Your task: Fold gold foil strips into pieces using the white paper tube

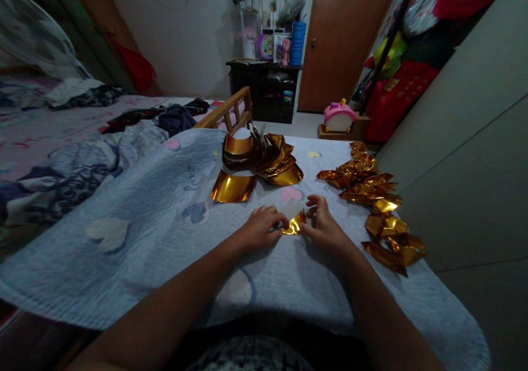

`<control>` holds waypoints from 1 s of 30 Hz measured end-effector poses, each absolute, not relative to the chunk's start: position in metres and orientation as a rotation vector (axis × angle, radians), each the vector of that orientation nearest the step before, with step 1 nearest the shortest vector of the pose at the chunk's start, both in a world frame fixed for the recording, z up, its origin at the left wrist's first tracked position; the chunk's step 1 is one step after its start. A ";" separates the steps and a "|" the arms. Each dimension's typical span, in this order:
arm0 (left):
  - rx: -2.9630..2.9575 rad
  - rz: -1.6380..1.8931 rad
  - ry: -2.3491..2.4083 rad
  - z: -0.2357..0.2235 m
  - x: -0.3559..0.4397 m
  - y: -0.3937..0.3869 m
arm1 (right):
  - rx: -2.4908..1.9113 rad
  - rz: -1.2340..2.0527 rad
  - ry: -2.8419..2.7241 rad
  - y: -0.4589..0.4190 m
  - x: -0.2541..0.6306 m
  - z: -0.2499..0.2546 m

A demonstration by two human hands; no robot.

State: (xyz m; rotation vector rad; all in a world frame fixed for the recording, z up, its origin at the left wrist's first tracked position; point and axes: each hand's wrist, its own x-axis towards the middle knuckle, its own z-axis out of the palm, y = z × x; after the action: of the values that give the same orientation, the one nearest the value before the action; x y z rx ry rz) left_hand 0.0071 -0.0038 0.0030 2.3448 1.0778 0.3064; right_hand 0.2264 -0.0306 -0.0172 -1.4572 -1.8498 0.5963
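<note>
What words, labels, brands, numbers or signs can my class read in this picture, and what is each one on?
None can be read.
Pink sheet on the left: red, letter-like marks, too blurred to read.
Red packaging on the right: small gold markings, too small to read.
Items on the dark cabinet: any print is too small to make out.
Gold paper between the hands: no lettering visible.
</note>
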 end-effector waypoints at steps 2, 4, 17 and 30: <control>2.360 0.312 1.081 0.002 0.007 -0.005 | -1.485 0.618 -1.741 -0.028 0.228 -0.014; 2.382 0.323 1.071 0.000 0.006 -0.005 | -1.509 0.570 -1.772 -0.026 0.228 -0.012; 2.423 0.429 1.042 -0.006 0.017 -0.003 | -1.843 0.184 -1.972 -0.022 0.218 -0.021; 2.359 0.580 1.168 -0.011 0.018 -0.001 | -1.929 0.175 -1.944 -0.021 0.207 -0.019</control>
State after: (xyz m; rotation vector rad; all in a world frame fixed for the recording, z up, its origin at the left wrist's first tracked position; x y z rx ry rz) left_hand 0.0177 -0.0011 -0.0111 2.3593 1.1678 0.5796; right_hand 0.2072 -0.0209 -0.0194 -1.9287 -1.9440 0.1745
